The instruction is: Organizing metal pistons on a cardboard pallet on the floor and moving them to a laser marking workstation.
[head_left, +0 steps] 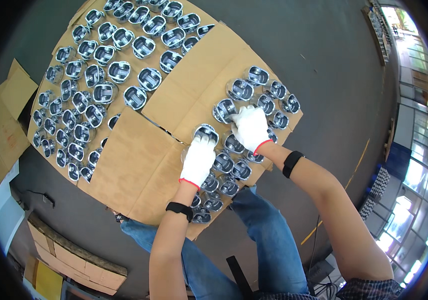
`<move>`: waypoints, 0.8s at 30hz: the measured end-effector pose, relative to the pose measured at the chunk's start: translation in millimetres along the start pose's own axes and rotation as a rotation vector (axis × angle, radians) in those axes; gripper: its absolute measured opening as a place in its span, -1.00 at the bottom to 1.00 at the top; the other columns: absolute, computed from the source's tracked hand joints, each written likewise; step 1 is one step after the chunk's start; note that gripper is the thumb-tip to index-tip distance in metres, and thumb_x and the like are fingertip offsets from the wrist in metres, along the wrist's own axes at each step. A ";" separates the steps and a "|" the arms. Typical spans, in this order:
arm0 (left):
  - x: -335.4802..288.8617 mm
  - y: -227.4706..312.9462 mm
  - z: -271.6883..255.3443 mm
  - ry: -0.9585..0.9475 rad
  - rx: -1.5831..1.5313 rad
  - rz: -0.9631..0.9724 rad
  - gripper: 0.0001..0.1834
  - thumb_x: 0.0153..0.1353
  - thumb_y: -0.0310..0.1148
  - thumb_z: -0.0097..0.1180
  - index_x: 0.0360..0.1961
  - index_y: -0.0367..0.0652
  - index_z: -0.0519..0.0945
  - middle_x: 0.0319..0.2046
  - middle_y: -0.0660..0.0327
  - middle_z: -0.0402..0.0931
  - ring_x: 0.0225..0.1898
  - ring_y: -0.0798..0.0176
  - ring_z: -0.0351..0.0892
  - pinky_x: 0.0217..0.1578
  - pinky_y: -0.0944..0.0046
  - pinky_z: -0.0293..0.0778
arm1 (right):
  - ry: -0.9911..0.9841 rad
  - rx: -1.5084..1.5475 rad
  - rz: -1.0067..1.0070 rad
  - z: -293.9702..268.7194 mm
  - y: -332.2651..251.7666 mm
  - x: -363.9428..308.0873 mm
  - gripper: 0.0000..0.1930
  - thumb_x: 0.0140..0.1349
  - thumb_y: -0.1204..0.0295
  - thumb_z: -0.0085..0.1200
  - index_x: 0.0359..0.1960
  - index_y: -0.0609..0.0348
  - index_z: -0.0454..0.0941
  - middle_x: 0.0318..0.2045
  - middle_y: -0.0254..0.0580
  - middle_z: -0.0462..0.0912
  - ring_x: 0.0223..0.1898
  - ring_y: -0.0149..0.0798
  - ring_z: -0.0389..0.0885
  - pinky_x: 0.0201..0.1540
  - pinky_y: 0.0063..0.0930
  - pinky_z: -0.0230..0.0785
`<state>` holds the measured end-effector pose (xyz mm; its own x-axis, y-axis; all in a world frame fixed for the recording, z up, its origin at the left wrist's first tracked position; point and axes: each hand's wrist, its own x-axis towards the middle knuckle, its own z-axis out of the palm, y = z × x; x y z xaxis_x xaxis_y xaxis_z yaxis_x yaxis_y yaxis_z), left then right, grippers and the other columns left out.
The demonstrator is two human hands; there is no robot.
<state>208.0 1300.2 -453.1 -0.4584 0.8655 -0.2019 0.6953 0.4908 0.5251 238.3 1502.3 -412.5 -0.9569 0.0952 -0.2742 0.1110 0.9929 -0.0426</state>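
Observation:
Both my hands wear white gloves with red cuffs. My left hand (pixel 198 162) has its fingers closed on a metal piston (pixel 206 132), the fingertips reaching into its hollow side. To the upper right, my right hand (pixel 250 128) grips the edge of another piston (pixel 225 109) with bent fingers; part of its grip is hidden by the glove. Both pistons are on the cardboard sheet (pixel 194 85), hollow side up. Around my hands stand several more pistons, among them one beyond the right hand (pixel 240 89) and one beside the left hand (pixel 223 162).
Many pistons (pixel 105 92) stand in rows on a lower cardboard layer (pixel 128 80) at the left and far side. A folded cardboard box (pixel 4 125) lies at the far left. Cardboard-covered boards (pixel 74 260) are at the lower left. Racks of parts (pixel 375 187) stand at the right.

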 end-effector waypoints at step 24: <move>-574.0 -158.9 -161.5 0.185 -0.582 -1.017 -0.66 0.03 -0.49 0.27 -0.11 -0.17 0.59 -0.15 0.08 0.62 -0.15 0.07 0.62 -0.12 0.09 0.52 | -1.435 0.066 0.807 -245.7 -216.1 -465.3 -0.60 0.07 0.07 0.05 -0.21 0.02 0.74 -0.20 -0.08 0.73 -0.13 0.00 0.71 -0.14 -0.11 0.55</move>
<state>271.3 709.2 -287.1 -0.7610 0.0536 -0.6465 -0.3691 0.7838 0.4994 593.7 1260.9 -39.6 0.3605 0.3773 -0.8530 0.4726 0.7145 0.5158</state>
